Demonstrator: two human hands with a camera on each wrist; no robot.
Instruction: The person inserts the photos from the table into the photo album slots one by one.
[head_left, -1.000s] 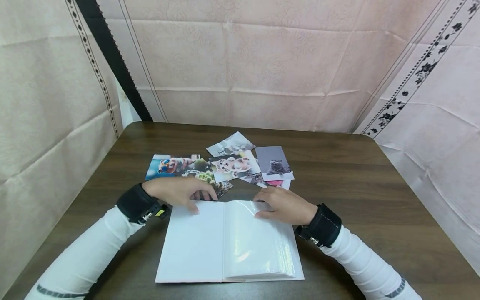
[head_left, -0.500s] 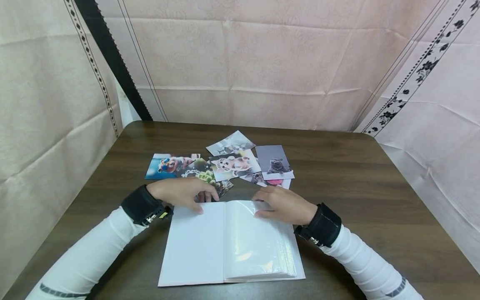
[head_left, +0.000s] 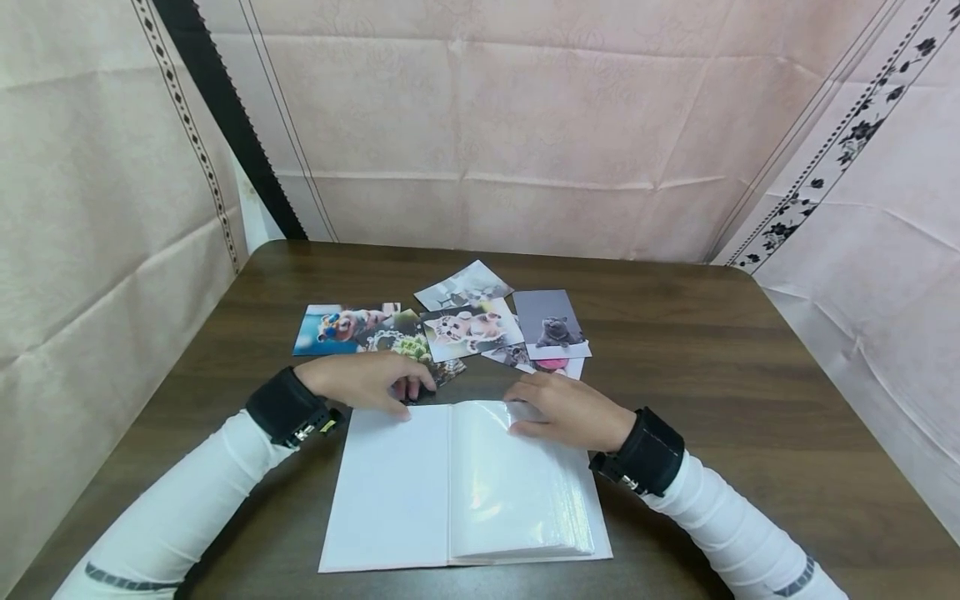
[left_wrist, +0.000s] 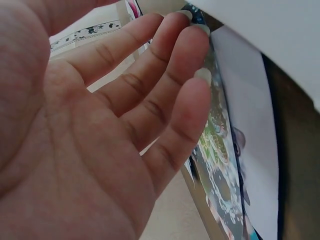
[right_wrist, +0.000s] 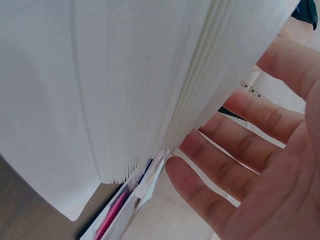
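Observation:
An open white photo album lies near the front of the table, a blank inner cover on its left and clear plastic sleeves on its right. At its top left edge is my left hand, the thumb at the cover and the relaxed fingers reaching over the nearest photos. My right hand rests on the top of the sleeves; its thumb lies on the page and its fairly straight fingers extend past the top edge. From the right wrist, the stacked page edges show close beside those fingertips.
Several loose photos lie overlapping behind the album: a kitten print, a grey cat print, a pale print and a blue-edged one. The brown table extends on both sides, with pale cloth hanging behind.
My left hand has shifted slightly to the right along the album's top edge, and the left cover's lower corner has moved a little to the right. The right hand stays in place.

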